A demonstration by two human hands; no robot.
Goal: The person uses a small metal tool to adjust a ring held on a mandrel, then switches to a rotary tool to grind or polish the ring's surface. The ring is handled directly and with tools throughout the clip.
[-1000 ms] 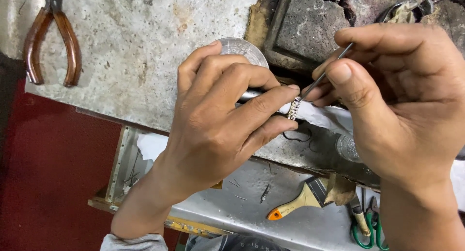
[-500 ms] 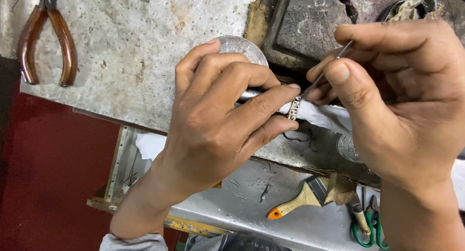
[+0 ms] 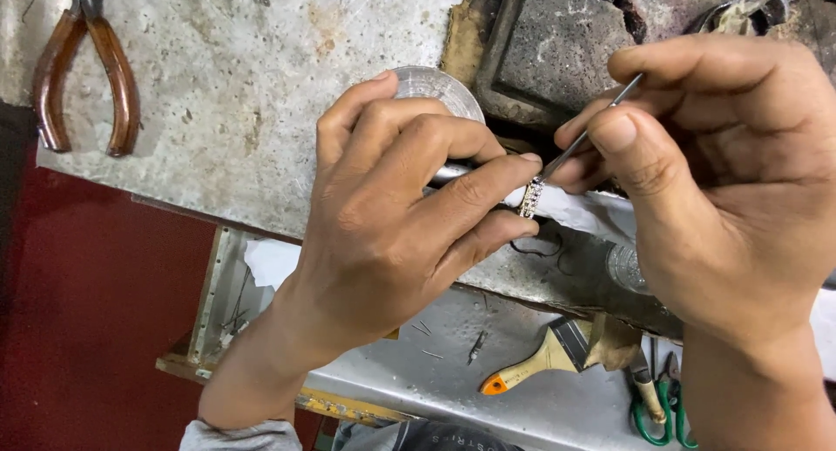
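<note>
Both hands (image 3: 557,190) meet at the ring (image 3: 530,198), pinched between fingertips.

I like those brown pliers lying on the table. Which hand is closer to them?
The left hand. It is in the middle, to the right of the pliers but not touching them. The right hand is farther away, at the right side, holding a thin tool.

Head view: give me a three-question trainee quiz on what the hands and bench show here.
1. True or false: the right hand holds a thin metal tool whose tip meets the ring.
2. Which hand steadies the ring? A) left hand B) right hand
3. Fill in: the brush in the tray has an ____ handle end.

Key: 1 true; 2 A; 3 orange.
</note>
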